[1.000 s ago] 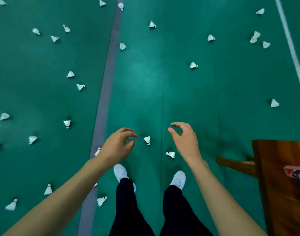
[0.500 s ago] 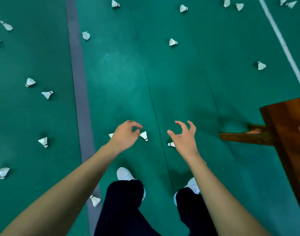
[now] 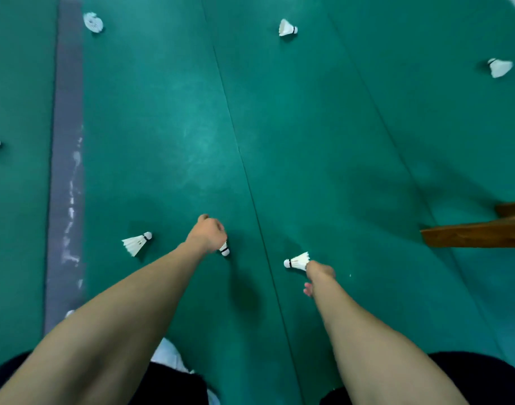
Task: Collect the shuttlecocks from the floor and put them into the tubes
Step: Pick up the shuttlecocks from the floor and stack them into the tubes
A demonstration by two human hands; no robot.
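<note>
A green court floor (image 3: 323,127) fills the view, crossed by thin dark seams. A worn grey line (image 3: 67,159) with white scuffs runs along its left side. Brown wooden furniture (image 3: 478,233) juts in from the right edge. A white shoe (image 3: 170,358) shows at the bottom.

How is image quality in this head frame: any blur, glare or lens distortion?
Head view: motion blur smears the shuttlecock at upper right and the grey floor line; a soft sheen lightens the green floor; wide-angle distortion bows the floor seams; both hands cast soft shadows.
</note>
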